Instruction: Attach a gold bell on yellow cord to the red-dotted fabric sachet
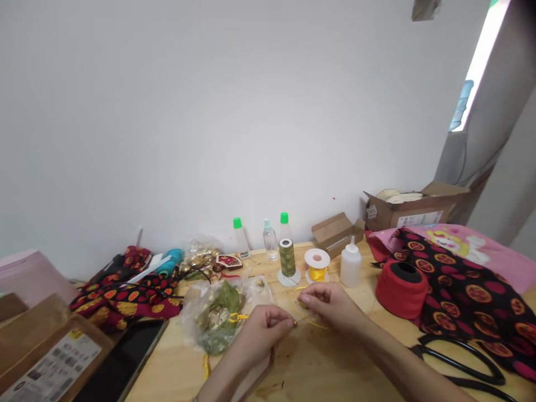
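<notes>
Over the pale wooden table [330, 363] by the white wall [251, 111], your left hand [268, 328] pinches a small brown piece [295, 324], your right hand [333, 303] a blurred golden piece [302, 305].

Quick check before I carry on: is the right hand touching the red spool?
Apart. The head view shows bare table between the right hand and the red spool.

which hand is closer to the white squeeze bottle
Right. The right hand is just in front of the white squeeze bottle, slightly to its left; the left hand is farther off to the left.
</notes>
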`<state>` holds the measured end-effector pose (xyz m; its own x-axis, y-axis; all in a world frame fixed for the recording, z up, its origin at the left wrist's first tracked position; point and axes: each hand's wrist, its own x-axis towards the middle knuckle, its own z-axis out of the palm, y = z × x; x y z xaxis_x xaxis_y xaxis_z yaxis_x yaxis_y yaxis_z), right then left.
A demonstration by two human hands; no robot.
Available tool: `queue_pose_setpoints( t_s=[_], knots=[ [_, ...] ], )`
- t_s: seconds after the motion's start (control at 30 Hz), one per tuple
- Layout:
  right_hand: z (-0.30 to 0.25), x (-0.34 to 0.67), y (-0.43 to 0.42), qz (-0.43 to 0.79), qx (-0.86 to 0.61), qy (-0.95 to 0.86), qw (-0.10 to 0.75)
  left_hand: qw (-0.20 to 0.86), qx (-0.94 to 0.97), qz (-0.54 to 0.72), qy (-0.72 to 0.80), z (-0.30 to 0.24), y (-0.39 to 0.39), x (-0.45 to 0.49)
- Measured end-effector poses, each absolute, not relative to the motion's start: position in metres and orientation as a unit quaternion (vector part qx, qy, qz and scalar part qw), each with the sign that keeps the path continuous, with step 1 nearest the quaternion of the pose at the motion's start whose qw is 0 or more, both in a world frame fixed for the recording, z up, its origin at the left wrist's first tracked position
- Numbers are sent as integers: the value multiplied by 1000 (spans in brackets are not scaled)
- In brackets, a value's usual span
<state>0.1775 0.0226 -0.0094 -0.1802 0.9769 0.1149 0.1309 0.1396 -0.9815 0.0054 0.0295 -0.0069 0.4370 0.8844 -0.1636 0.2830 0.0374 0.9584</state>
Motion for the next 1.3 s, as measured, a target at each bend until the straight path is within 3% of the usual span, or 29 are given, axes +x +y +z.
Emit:
queue_pose_setpoints(
  t_s=[0.33,0.5,0.93,1.3],
  knots=[
    [-26,173,18,195,-385,-828,359,625,596,263,429,-14,32,2],
    [-27,170,18,110,-370,-844,373,652,589,278,387,-20,33,-1],
    [-22,161,12,174,-376,-846,336,659,581,309,364,-31,36,-4],
    [-27,172,16,108,-422,-841,322,668,565,299,382,-16,32,-4]
  ],
)
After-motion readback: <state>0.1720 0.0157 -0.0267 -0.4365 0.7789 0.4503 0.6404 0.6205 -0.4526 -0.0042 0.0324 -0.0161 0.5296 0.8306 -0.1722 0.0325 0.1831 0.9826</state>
